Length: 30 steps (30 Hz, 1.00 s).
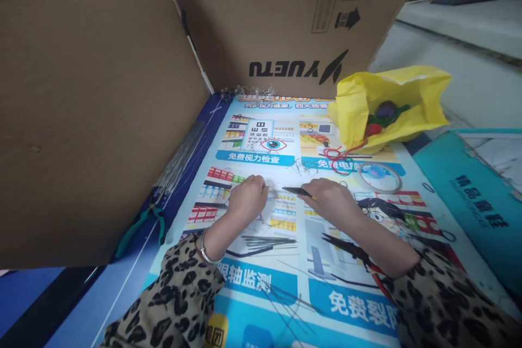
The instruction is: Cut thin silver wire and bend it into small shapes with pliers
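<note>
My left hand [248,197] is closed, its fingertips pinched together above the printed poster sheet [299,228]. A thin pale strand seems to run from it, but what it grips is too small to make out. My right hand [328,199] is wrapped round a tool with a dark pointed tip [297,191]. The tip points left at my left hand, with a short gap between; the handle is mostly hidden. Under my right forearm lies a pair of dark-jawed pliers [346,247] with red handles. Short dark wire pieces [271,243] lie below my left hand.
Cardboard walls [285,22] stand left and behind. Teal-handled pliers [142,225] and a wire bundle [181,157] lie at left. On the right are a yellow bag [391,136] holding yarn, red cord [340,157], a tape roll [379,178] and a teal box [475,206].
</note>
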{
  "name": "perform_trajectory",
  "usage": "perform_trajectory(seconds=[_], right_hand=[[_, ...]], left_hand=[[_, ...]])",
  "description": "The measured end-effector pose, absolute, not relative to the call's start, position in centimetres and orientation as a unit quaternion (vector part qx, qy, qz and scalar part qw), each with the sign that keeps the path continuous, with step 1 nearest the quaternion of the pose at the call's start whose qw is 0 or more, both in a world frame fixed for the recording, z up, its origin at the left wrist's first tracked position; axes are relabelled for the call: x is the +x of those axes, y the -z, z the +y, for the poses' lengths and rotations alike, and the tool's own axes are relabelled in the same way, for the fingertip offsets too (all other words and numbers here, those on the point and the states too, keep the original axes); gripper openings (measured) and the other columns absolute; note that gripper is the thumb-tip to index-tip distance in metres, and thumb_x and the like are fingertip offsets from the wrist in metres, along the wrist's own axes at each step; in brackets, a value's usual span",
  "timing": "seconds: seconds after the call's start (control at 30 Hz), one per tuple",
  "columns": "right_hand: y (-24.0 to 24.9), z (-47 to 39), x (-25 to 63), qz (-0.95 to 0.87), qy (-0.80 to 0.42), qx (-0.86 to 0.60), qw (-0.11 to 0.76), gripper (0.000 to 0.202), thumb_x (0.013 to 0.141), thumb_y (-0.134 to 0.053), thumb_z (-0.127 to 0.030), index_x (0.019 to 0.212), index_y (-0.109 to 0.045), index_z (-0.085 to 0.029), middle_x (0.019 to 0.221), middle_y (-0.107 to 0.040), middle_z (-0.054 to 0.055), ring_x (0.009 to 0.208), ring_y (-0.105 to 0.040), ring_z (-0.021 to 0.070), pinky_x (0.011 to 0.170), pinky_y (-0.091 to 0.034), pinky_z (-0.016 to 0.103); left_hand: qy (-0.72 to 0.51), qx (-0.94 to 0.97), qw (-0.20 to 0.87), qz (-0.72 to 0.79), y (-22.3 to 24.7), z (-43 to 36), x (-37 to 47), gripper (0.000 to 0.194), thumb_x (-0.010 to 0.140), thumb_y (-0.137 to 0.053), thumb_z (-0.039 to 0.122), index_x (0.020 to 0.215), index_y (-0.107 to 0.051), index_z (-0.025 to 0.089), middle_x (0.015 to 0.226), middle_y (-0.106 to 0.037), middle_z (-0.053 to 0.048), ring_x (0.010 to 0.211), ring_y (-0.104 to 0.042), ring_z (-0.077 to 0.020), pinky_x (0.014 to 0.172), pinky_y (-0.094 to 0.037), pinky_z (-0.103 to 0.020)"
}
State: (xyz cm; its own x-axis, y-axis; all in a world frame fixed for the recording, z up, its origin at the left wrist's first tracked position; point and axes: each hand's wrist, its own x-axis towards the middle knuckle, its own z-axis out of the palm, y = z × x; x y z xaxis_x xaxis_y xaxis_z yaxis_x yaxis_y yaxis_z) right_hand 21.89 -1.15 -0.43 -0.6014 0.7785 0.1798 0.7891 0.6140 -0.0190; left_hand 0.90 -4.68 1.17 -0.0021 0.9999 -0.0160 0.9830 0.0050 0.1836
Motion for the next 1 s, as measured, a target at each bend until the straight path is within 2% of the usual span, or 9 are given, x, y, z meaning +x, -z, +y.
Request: perform_trajectory(seconds=[0.13, 0.33, 0.43, 0.53, 0.6, 0.73, 0.8, 1.0], right_hand=[[1.0, -0.9, 22.1, -0.893, 0.018, -0.427, 0.139, 0.022, 0.084, -0.047, -0.035, 0.086, -0.065, -0.021, 0.082, -0.065, 0.005, 0.08, -0.057, 0.017, 0.065, -0.038, 0.026], [1.2, -0.9, 22.2, -0.886, 0.02, -0.401, 0.232, 0.026, 0.086, -0.045, -0.035, 0.086, -0.065, -0.019, 0.083, -0.066, 0.006, 0.08, -0.058, 0.0169, 0.072, -0.041, 0.027], [1.2, -0.9, 22.2, -0.889, 0.027, -0.397, 0.227, 0.027, 0.087, -0.044, -0.036, 0.085, -0.065, -0.019, 0.082, -0.066, 0.006, 0.08, -0.058, 0.0171, 0.072, -0.041, 0.027], [1.2, -0.9, 22.2, -0.889, 0.038, -0.4, 0.219, 0.026, 0.086, -0.045, -0.036, 0.084, -0.065, -0.019, 0.081, -0.066, 0.006, 0.078, -0.058, 0.017, 0.07, -0.041, 0.027], [1.2, -0.9, 22.2, -0.891, 0.045, -0.4, 0.21, 0.026, 0.086, -0.045, -0.035, 0.085, -0.065, -0.019, 0.081, -0.066, 0.006, 0.077, -0.058, 0.0169, 0.07, -0.041, 0.027], [0.9, -1.0, 22.2, -0.898, 0.054, -0.394, 0.188, 0.025, 0.087, -0.044, -0.033, 0.085, -0.064, -0.019, 0.079, -0.065, 0.005, 0.077, -0.057, 0.0171, 0.07, -0.039, 0.027], [0.8, -1.1, 22.1, -0.9, 0.055, -0.393, 0.182, 0.024, 0.087, -0.044, -0.033, 0.085, -0.064, -0.019, 0.079, -0.065, 0.005, 0.077, -0.057, 0.0173, 0.071, -0.039, 0.028], [1.0, -1.3, 21.9, -0.9, 0.029, -0.393, 0.184, 0.023, 0.086, -0.045, -0.033, 0.087, -0.064, -0.019, 0.079, -0.065, 0.005, 0.079, -0.057, 0.0169, 0.071, -0.039, 0.027]], left_hand=[[-0.085, 0.681, 0.111, 0.719, -1.5, -4.7, 0.5, 0.015, 0.087, -0.036, 0.029, 0.089, -0.048, 0.019, 0.079, -0.063, -0.006, 0.073, -0.06, -0.0207, 0.059, -0.037, -0.028], [-0.15, 0.671, 0.16, 0.708, -1.9, -4.9, 0.2, 0.016, 0.09, -0.03, 0.03, 0.093, -0.043, 0.021, 0.072, -0.062, -0.003, 0.068, -0.059, -0.0179, 0.06, -0.036, -0.026], [-0.161, 0.684, 0.13, 0.7, -2.1, -5.0, 0.2, 0.014, 0.089, -0.031, 0.03, 0.088, -0.043, 0.021, 0.071, -0.059, -0.003, 0.068, -0.057, -0.0186, 0.058, -0.035, -0.027], [-0.197, 0.703, 0.123, 0.672, -1.9, -5.0, 0.1, 0.012, 0.086, -0.034, 0.026, 0.08, -0.043, 0.02, 0.079, -0.059, -0.004, 0.077, -0.056, -0.0177, 0.064, -0.037, -0.027], [-0.221, 0.703, 0.156, 0.658, -1.6, -4.9, 0.0, 0.012, 0.086, -0.035, 0.025, 0.079, -0.043, 0.02, 0.08, -0.059, -0.004, 0.079, -0.056, -0.0167, 0.066, -0.039, -0.026], [-0.248, 0.663, 0.262, 0.656, -1.0, -4.8, 0.0, 0.012, 0.089, -0.03, 0.028, 0.085, -0.04, 0.021, 0.076, -0.062, -0.001, 0.067, -0.058, -0.014, 0.061, -0.04, -0.025], [-0.26, 0.659, 0.281, 0.648, -1.0, -4.9, 0.2, 0.012, 0.089, -0.029, 0.028, 0.085, -0.038, 0.022, 0.077, -0.063, 0.0, 0.064, -0.058, -0.0132, 0.061, -0.04, -0.025], [-0.229, 0.684, 0.23, 0.654, -1.7, -5.1, 0.7, 0.011, 0.089, -0.03, 0.028, 0.087, -0.039, 0.023, 0.07, -0.061, 0.001, 0.066, -0.058, -0.0147, 0.061, -0.039, -0.024]])
